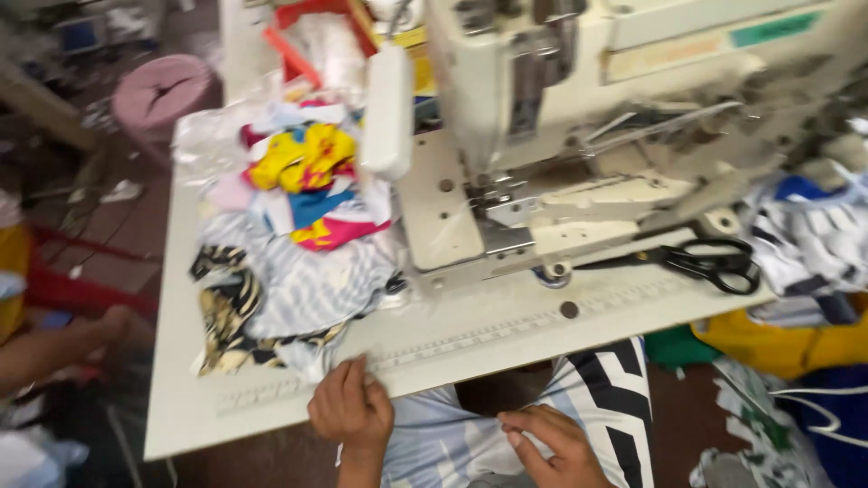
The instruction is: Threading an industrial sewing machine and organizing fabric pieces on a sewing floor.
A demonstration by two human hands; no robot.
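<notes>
Soft, thin striped cloth (470, 434), pale blue and white with bold black bands. Draped below the front edge of the white table (181, 398), near the bottom of the view. Probably light and floppy, quick to bunch and slide. Best pinched at an edge, with both hands, to stop sagging.

Left hand (351, 408) at the table's front edge, fingers curled and mostly closed. Touching the cloth near the table edge. Holding or only pressing? Cannot tell.

Right hand (551, 445) just below the table edge, fingers bent, fingertips pressed down on the striped cloth. Looks like a light pinch, not a tight fist.

One sewing machine (579, 117) at the back of the table. One pair of black scissors (696, 262) on the table, to the right of the machine's base. One big pile of bright cloth scraps (289, 244) on the table, left of the machine. Two hands.
</notes>
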